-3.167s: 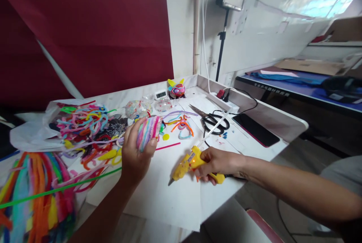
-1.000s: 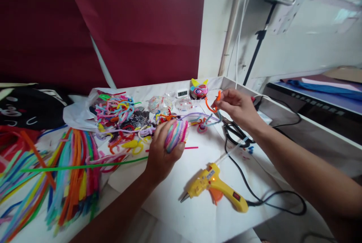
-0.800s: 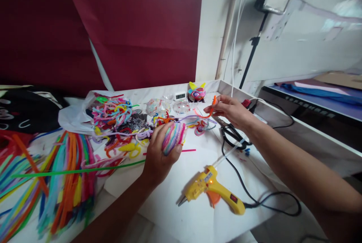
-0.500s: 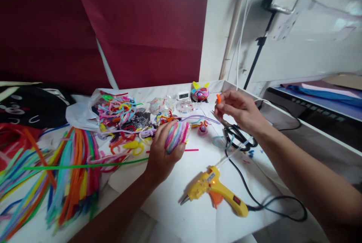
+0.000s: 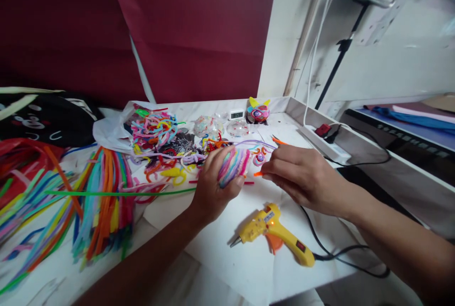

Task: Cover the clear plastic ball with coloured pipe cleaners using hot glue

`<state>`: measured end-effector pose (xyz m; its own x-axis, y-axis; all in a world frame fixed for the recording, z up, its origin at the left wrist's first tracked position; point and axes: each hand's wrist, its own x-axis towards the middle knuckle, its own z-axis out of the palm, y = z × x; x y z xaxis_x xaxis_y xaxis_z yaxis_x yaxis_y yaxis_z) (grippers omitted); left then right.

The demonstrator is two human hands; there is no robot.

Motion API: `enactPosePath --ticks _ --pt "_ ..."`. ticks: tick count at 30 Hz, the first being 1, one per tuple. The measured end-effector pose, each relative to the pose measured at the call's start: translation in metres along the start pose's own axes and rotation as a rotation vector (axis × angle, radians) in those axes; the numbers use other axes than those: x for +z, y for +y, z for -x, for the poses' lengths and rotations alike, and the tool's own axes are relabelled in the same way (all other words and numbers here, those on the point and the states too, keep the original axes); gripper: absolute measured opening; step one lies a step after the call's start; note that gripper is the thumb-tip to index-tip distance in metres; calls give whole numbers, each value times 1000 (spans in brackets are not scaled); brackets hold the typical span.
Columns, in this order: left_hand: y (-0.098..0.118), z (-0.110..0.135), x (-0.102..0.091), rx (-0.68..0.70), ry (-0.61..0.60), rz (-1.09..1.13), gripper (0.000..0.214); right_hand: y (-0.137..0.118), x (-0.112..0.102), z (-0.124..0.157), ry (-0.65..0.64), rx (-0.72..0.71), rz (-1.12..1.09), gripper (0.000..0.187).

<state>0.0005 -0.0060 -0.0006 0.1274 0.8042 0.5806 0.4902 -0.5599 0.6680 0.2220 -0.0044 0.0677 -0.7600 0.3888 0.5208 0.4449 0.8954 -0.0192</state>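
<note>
My left hand is wrapped around a ball covered in striped pipe cleaners, pink, blue, purple and white. To its right, my right hand pinches a short orange pipe cleaner piece, its tip pointing toward the ball but apart from it. Below both hands, a yellow hot glue gun lies on white paper, nozzle to the left, its small light glowing. Just beyond my fingers sits a small pipe-cleaner figure with an eye. Another thin orange strip shows behind my right hand.
Bundles of long pipe cleaners spread at the left, beside a bag of cut pieces. Clear plastic shells, a digital clock and a yellow-eared figure stand at the back. A power strip lies at right; the glue gun's cord loops there.
My right hand has lowered and moved closer to the ball with the orange piece, now covering where the scissors lay. My left hand still holds the ball. The view has shifted slightly right.
</note>
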Motion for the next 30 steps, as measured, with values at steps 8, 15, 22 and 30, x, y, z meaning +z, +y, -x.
enactPosePath --ticks 8,15,22,30 --pt "4 1 0 33 -21 -11 54 -4 2 -3 9 -48 88 17" --pt "4 2 1 38 -28 -19 55 -2 5 -3 49 -69 147 17" --pt "5 3 2 40 -50 4 55 -6 13 1 154 -14 93 16" --pt "6 5 3 56 -81 28 55 -6 22 5 231 35 -52 9"
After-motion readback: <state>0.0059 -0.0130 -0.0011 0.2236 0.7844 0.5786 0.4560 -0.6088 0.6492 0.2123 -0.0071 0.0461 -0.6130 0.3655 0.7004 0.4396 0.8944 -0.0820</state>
